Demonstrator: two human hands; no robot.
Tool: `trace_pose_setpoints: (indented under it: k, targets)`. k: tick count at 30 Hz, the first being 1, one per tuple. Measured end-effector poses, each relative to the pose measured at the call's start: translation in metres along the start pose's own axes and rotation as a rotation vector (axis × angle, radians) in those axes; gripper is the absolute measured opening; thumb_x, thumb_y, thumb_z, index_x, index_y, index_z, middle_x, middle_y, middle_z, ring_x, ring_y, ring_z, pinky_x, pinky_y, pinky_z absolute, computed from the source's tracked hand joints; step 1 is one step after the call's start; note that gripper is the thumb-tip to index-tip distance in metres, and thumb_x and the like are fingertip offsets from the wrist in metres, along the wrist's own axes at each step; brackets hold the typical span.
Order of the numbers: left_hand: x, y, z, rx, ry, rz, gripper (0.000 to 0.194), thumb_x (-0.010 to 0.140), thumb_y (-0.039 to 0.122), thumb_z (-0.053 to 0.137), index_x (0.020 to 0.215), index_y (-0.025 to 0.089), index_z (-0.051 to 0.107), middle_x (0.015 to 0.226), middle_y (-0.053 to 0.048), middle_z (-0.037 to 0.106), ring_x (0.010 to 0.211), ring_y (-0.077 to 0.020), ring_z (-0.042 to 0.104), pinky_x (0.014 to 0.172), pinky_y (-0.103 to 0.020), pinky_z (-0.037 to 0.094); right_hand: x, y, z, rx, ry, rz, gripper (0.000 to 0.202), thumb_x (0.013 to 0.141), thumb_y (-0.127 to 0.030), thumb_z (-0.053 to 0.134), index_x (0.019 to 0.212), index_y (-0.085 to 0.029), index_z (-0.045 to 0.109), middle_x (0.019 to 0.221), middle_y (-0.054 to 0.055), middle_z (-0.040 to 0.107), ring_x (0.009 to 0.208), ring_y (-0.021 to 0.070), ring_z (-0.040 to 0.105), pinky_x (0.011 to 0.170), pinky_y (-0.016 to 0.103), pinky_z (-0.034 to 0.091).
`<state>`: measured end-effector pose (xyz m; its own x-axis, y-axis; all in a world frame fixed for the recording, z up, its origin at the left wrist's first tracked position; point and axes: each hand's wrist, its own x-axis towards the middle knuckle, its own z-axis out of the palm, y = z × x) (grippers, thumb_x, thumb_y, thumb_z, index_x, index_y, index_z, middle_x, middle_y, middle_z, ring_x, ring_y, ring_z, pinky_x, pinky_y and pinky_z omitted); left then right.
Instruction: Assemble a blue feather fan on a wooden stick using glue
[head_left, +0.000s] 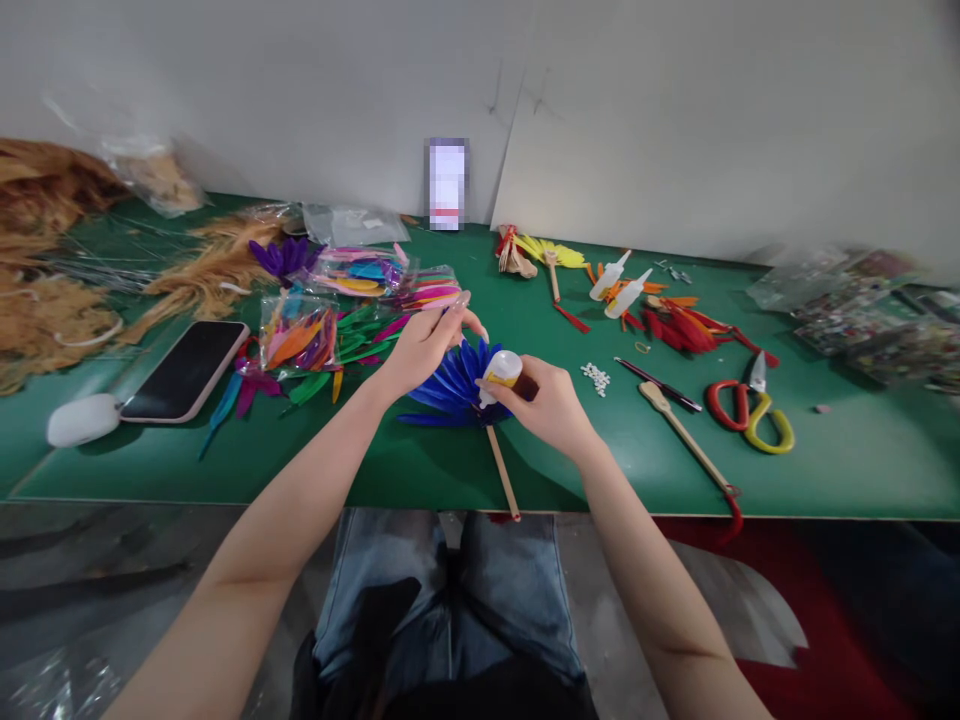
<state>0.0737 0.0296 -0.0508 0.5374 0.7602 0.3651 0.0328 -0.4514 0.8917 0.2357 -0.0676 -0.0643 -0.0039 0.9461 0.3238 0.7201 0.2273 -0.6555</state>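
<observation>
Blue feather fan (pixel 444 388) under both hands, white bottle (pixel 508 366) tipped nozzle-down over it

Fan lies at the front middle of the green table (pixel 825 482), feathers splayed toward the left; its wooden handle (pixel 502 472) points at the wearer, the end reaching the table's front edge. Nozzle is by the feather bases, near the top of the handle; contact cannot be told.

Right hand (pixel 551 402): thumb and fingers pinching the bottle from the side. Left hand (pixel 426 348): above the upper feathers, fingers loosely bent and slightly apart, nothing seen between them; cannot tell whether the tips touch a feather.

Just right of the right hand: a small heap of white beads (pixel 596 378). Next, a dark pen (pixel 664 387), a bare wooden stick (pixel 686 430) and scissors (pixel 750 405) with one red and one yellow handle loop.

Behind: a yellow feather fan (pixel 555 252); right of it, two white squeeze bottles (pixel 627 296) near red feathers (pixel 679 325).

Left side: bagged feathers (pixel 300 340), loose green feathers (pixel 360 335), a dark-screened phone (pixel 186 372) touching a white case (pixel 82 420). Far left: tan fibre (pixel 52 325).
</observation>
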Motion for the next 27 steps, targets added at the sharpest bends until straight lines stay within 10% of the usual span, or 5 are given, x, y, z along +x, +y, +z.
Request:
trace_pose_setpoints:
  k: [27]
  targets:
    - [0.0000, 0.0000, 0.0006, -0.011, -0.011, -0.035, 0.054, 0.094, 0.054, 0.033, 0.074, 0.015, 0.065, 0.049, 0.006, 0.026, 0.044, -0.0089, 0.028, 0.045, -0.025, 0.026, -0.0044, 0.0037, 0.0028, -0.045, -0.003, -0.013, 0.040, 0.081, -0.050, 0.060, 0.061, -0.021, 0.041, 0.054, -0.005, 0.039, 0.050, 0.0095, 0.035, 0.049, 0.025, 0.026]
